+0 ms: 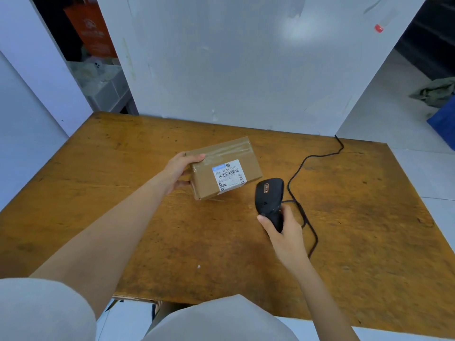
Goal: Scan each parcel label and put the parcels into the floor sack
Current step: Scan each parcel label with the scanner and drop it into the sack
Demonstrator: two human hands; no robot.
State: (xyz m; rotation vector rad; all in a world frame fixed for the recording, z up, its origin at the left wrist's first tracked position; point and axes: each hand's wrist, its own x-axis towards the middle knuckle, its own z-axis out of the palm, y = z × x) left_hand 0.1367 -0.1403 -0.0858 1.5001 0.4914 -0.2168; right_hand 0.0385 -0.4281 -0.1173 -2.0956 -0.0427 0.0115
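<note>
Left hand (181, 169) clasps 1 cardboard parcel (224, 168) by its left end, tilted above the wooden table (123, 193), label (229, 175) upward. Right hand (283, 230) is wrapped around a corded scanner (269, 195) just beside it. Best scan: aim its head squarely at the barcode, parcel steady.

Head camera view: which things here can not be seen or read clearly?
- Label on the cardboard parcel: barcode visible, most print too small to read.
- Floor sack: not in this view.
- Scanner window: faces away from the camera; its handle is covered by the right hand.
- Cable: far end runs off the table edge.
- Parcel's left end: hidden by the left hand.
</note>
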